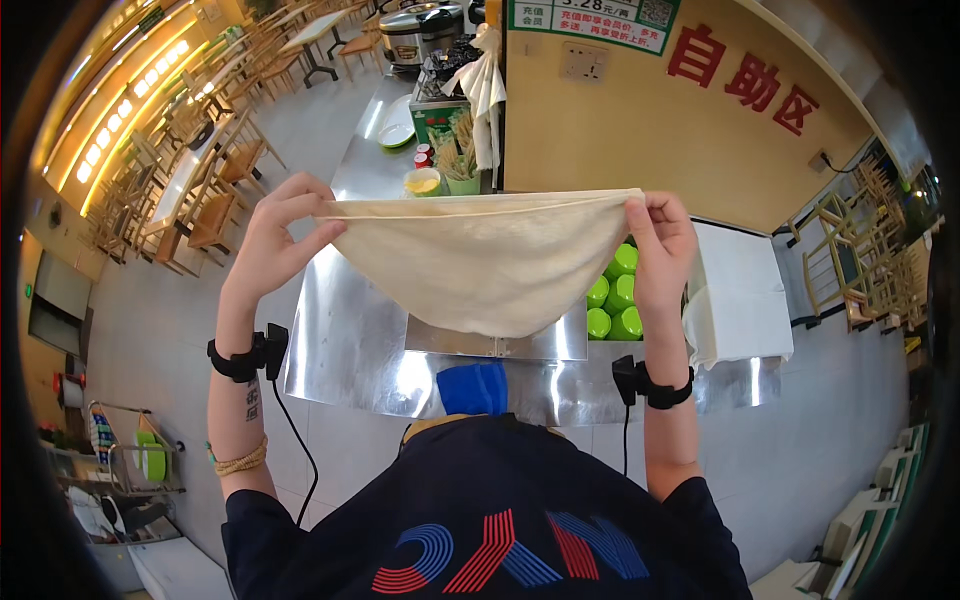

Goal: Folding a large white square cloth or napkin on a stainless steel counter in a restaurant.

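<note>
A cream cloth (480, 262) is stretched between my two hands above the steel counter. Its upper edge runs nearly straight and looks doubled, while the rest sags in a rounded belly. My left hand (289, 232) pinches one end between thumb and fingers. At the opposite end, my right hand (664, 232) grips the corner with the thumb against the folded fingers. Below the cloth is a metal panel (495, 346) on the counter, partly covered by it. A folded blue cloth (472, 388) lies at the counter's near edge, close to my body.
Several bright green cups (619, 292) sit beside my right forearm. White cloth (739, 292) covers something farther right. Beyond my hands, the steel counter (322, 337) carries a white dish (397, 124), a yellow-filled cup (424, 182), a rice cooker (421, 34) and a hanging white cloth (484, 97).
</note>
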Demonstrator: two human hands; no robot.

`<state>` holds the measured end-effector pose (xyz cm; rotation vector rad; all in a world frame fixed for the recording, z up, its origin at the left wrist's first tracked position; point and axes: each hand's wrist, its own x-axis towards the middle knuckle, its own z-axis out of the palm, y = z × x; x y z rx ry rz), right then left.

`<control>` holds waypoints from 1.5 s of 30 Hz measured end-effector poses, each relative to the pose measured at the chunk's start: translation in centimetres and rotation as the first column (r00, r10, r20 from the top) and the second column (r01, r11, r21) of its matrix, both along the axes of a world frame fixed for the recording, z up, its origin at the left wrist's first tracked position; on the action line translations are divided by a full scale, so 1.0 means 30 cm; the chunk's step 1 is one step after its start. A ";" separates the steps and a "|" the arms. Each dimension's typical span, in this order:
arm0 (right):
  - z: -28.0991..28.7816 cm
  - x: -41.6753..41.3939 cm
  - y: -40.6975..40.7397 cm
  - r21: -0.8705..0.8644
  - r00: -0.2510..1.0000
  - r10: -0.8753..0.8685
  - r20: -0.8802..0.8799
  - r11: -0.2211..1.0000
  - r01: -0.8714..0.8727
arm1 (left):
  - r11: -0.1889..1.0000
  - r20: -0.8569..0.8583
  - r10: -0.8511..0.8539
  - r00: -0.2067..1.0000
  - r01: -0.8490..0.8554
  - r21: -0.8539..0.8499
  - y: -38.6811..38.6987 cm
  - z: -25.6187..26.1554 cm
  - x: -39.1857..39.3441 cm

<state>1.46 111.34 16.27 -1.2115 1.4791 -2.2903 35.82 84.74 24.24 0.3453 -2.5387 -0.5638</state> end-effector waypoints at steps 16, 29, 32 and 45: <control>-0.084 -0.006 0.074 0.148 1.000 0.005 0.006 0.989 -0.006 | 1.000 0.099 -0.003 0.995 0.004 -0.006 -0.016 -0.051 -0.034; -0.092 -0.048 0.010 0.203 0.994 0.083 0.067 0.975 -0.095 | 0.989 0.120 0.040 0.992 -0.057 0.136 -0.066 -0.101 -0.006; -0.112 -0.075 -0.024 0.226 0.991 0.115 0.070 0.966 -0.128 | 0.985 0.133 0.064 0.989 -0.084 0.152 -0.077 -0.104 -0.005; -0.217 -0.050 0.049 0.339 0.971 0.211 0.110 0.911 -0.236 | 0.962 0.157 0.103 0.982 -0.139 0.235 -0.022 -0.180 0.047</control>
